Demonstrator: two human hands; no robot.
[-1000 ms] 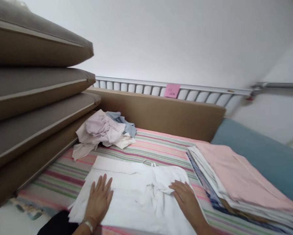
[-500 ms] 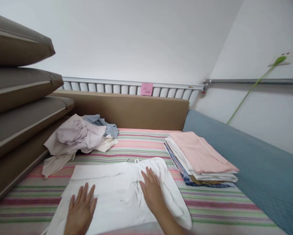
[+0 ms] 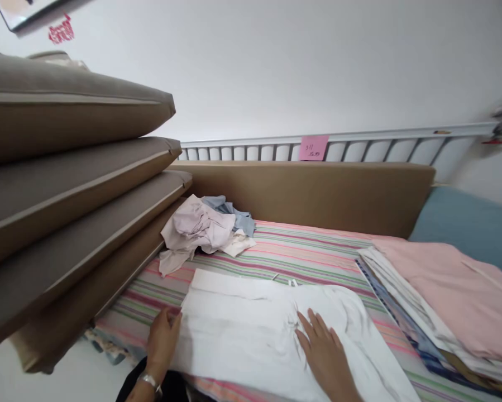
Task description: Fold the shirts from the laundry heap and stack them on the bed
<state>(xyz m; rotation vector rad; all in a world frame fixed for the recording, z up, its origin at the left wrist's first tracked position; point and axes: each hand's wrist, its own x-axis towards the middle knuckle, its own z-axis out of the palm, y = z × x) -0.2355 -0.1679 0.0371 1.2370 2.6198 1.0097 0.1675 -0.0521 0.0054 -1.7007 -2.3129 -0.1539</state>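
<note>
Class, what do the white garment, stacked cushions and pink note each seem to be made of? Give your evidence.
White garment: soft, matte fabric, perhaps cotton; it creases and gathers.
Stacked cushions: matte covers, fabric or imitation leather, unclear which; smooth panels with pale edging.
Pink note: probably matte paper; thin, flat, with handwriting.

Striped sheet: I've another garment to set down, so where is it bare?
Bare striped sheet shows widest behind the white garment, between the crumpled clothes, brown back cushion and pink-topped stack. A narrow strip also runs between garment and stack. It is crowded at left: left hand at the garment's edge, cushion pile beyond.
</note>
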